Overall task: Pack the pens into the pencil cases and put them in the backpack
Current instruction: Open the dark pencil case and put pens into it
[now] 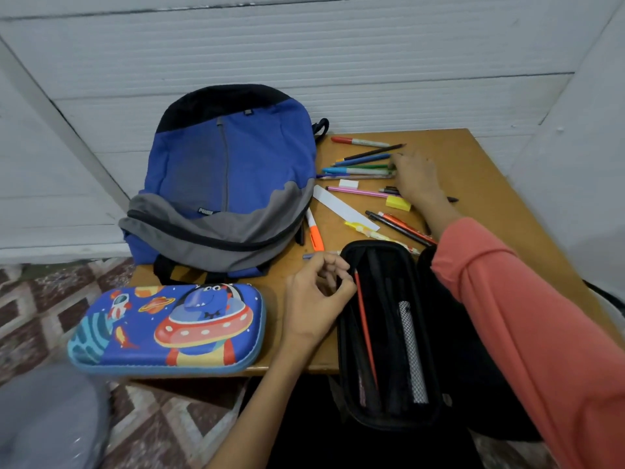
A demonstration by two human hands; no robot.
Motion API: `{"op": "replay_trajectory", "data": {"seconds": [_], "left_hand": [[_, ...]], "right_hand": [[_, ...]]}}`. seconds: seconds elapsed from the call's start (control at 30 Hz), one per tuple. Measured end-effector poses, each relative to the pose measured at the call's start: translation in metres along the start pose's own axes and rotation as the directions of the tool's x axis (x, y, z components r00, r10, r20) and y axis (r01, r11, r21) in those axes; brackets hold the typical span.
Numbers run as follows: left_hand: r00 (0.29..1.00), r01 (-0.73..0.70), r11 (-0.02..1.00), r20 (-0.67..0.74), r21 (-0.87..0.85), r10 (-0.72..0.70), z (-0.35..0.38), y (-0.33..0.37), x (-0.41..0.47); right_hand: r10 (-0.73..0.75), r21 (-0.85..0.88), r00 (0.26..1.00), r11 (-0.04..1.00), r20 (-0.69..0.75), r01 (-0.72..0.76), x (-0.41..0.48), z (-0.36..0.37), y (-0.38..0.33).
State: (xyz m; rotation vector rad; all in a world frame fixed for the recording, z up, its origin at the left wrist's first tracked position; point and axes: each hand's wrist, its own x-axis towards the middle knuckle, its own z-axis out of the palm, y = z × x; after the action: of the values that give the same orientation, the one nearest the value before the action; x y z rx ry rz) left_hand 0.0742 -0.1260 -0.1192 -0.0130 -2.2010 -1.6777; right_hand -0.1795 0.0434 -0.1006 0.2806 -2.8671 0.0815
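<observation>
An open black pencil case [389, 333] lies at the table's near edge with a red pencil, dark pens and a mesh-patterned pen inside. My left hand [314, 299] pinches its left rim near the top. My right hand [414, 177] rests far out on the table, fingertips on the ends of a cluster of pens [358, 165]; whether it grips one is unclear. A closed blue pencil case [165, 328] with a spaceship print sits at the near left. A blue and grey backpack [226, 184] lies zipped at the back left.
Loose on the wooden table [490, 184] lie a red marker [358, 141], a pink pen [355, 191], a yellow eraser [398, 203], a white ruler [345, 208], an orange highlighter [315, 231] and red and black pens [402, 226]. White wall panels behind.
</observation>
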Motion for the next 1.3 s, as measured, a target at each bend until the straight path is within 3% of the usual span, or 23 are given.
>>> {"op": "replay_trajectory", "data": {"seconds": [0.13,0.2,0.27,0.33,0.43,0.5,0.57,0.63,0.73,0.87,0.93,1.3], "left_hand": [[1.000,0.020,1.000,0.002,0.012,-0.020,0.001,0.000,0.000],[1.000,0.024,1.000,0.001,0.012,-0.024,0.001,0.001,-0.001],[1.000,0.028,1.000,0.000,0.007,-0.028,0.001,0.001,-0.002],[0.999,0.033,0.999,0.004,0.001,-0.033,0.000,0.002,-0.002],[0.999,0.038,0.999,0.011,-0.014,-0.038,-0.001,0.003,-0.002],[0.999,0.045,0.999,0.010,-0.021,-0.045,-0.001,0.002,-0.002],[0.999,0.043,0.999,0.012,-0.027,-0.042,-0.001,0.002,-0.002],[0.999,0.035,0.999,0.012,-0.020,-0.035,-0.002,0.002,-0.002],[0.999,0.035,0.999,0.011,-0.013,-0.035,-0.002,0.001,-0.001],[0.999,0.035,0.999,0.002,-0.021,-0.035,0.000,0.001,-0.002],[1.000,0.028,1.000,0.006,-0.005,-0.028,-0.001,0.002,-0.002],[1.000,0.022,1.000,0.004,0.003,-0.022,-0.001,0.002,-0.001]], "right_hand": [[0.049,0.071,0.998,0.996,-0.031,-0.047,-0.004,-0.001,0.001],[0.151,0.327,0.986,0.937,-0.064,-0.123,-0.005,-0.007,0.001],[0.276,0.667,0.959,0.727,-0.064,-0.165,-0.005,-0.025,-0.002],[0.296,0.860,0.953,0.501,-0.067,-0.096,-0.008,-0.053,-0.002],[0.090,0.969,0.996,0.246,-0.020,-0.002,-0.028,-0.093,0.002],[-0.089,1.000,0.996,-0.004,-0.005,0.005,-0.045,-0.110,0.007],[-0.161,0.974,0.987,-0.226,-0.012,-0.025,-0.065,-0.123,0.012],[-0.178,0.945,0.984,-0.323,-0.005,-0.054,-0.083,-0.128,0.012],[-0.226,0.960,0.971,-0.246,0.078,-0.135,-0.110,-0.125,0.005],[-0.395,0.935,0.848,0.138,0.353,-0.325,-0.141,-0.108,-0.012],[-0.432,0.892,0.782,0.269,0.450,-0.364,-0.153,-0.101,-0.022],[-0.301,0.792,0.768,0.459,0.566,-0.403,-0.190,-0.102,-0.049]]}}
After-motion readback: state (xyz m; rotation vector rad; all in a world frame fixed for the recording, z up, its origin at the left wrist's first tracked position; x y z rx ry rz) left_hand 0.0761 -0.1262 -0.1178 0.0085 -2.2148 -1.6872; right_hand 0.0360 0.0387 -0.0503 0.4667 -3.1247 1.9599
